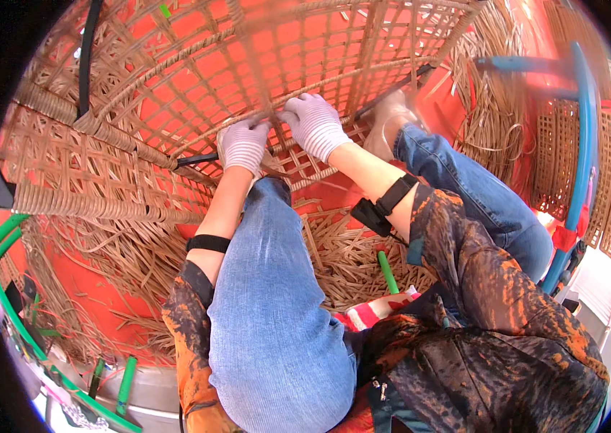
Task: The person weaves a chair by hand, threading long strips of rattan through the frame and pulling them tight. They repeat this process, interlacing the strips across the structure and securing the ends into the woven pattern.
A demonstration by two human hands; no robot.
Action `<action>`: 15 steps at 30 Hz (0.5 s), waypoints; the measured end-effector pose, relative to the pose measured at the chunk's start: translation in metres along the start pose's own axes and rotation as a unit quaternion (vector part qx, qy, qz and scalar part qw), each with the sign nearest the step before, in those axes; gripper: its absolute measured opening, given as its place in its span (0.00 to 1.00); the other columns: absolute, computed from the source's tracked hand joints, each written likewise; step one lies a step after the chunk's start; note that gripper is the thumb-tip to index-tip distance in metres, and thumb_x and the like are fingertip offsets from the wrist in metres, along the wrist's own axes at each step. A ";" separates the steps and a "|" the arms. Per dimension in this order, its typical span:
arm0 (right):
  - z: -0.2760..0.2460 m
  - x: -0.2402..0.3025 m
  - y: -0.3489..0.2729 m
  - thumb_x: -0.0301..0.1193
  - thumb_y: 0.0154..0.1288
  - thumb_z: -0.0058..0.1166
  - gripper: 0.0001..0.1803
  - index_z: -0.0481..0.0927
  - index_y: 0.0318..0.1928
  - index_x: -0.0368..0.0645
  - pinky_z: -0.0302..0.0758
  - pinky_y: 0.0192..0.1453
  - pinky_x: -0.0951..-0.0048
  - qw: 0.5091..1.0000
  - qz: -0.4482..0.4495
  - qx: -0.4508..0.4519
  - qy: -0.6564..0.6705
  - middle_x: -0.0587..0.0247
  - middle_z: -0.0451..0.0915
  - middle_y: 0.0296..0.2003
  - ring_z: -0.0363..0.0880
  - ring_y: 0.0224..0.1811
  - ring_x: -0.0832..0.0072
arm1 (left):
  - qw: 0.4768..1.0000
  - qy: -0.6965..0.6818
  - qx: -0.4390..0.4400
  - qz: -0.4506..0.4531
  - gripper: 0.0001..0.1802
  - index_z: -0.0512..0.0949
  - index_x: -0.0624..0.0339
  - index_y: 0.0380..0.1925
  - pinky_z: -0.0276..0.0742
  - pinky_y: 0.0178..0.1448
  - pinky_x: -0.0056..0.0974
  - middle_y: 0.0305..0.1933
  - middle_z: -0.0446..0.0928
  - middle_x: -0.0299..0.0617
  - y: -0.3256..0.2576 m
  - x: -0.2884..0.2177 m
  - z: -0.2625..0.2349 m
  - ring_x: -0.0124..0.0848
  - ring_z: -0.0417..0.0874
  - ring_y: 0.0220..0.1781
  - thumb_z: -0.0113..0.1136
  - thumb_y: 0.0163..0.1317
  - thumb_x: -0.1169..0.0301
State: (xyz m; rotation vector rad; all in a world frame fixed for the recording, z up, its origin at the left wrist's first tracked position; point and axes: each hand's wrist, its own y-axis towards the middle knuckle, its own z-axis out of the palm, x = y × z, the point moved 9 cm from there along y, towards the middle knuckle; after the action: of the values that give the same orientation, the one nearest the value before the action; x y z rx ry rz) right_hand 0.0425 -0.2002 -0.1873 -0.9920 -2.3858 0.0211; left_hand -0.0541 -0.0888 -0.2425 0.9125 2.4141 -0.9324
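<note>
A large open-weave wicker piece (320,50) of brown strips, with cord-wrapped bars, stands before me. My left hand (244,146), in a pale striped glove, is closed at a wrapped bar low on the weave. Close by on its right, my right hand (315,126), gloved alike, has its fingers curled down at the same bar. A blurred brown wicker strip (266,92) runs up from between the two hands. Fingertips of both hands are partly hidden in the weave, so their exact grip on the strip is hard to see.
Loose wicker strips (363,252) litter the red floor covering (114,285), with a thick bundle (493,101) at the far right. A blue curved frame (585,144) stands on the right. Green tubes (126,384) lie at the lower left; another green stick (388,273) lies near my legs.
</note>
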 end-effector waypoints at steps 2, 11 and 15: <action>-0.015 0.008 0.001 0.41 0.63 0.50 0.17 0.81 0.37 0.40 0.72 0.54 0.58 1.000 -0.003 0.002 0.027 0.48 0.79 0.41 0.74 0.49 0.52 | 0.997 0.027 -0.020 0.064 0.18 0.82 0.52 0.43 0.74 0.51 0.35 0.39 0.83 0.44 -0.005 -0.014 -0.006 0.34 0.82 0.42 0.59 0.56 0.58; -0.012 0.081 -0.100 0.33 0.51 0.54 0.08 0.79 0.27 0.41 0.73 0.45 0.59 0.962 -0.219 0.130 -0.104 0.53 0.76 0.30 0.76 0.39 0.59 | 0.977 -0.193 0.074 -0.053 0.23 0.83 0.60 0.34 0.73 0.43 0.40 0.32 0.81 0.50 -0.005 -0.021 -0.007 0.39 0.80 0.34 0.58 0.54 0.51; 0.016 0.078 -0.177 0.34 0.49 0.53 0.09 0.78 0.28 0.42 0.70 0.42 0.64 0.928 -0.313 0.149 -0.137 0.58 0.74 0.30 0.73 0.38 0.64 | 0.998 -0.026 0.045 -0.032 0.25 0.83 0.55 0.34 0.73 0.47 0.44 0.34 0.81 0.49 -0.023 -0.037 -0.030 0.45 0.81 0.40 0.55 0.54 0.45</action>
State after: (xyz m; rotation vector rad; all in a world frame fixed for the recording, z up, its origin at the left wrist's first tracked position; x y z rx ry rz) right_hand -0.1253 -0.2750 -0.1247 -0.0627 -2.7395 0.2923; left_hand -0.0473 -0.0966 -0.1912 0.8362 2.3875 -1.0823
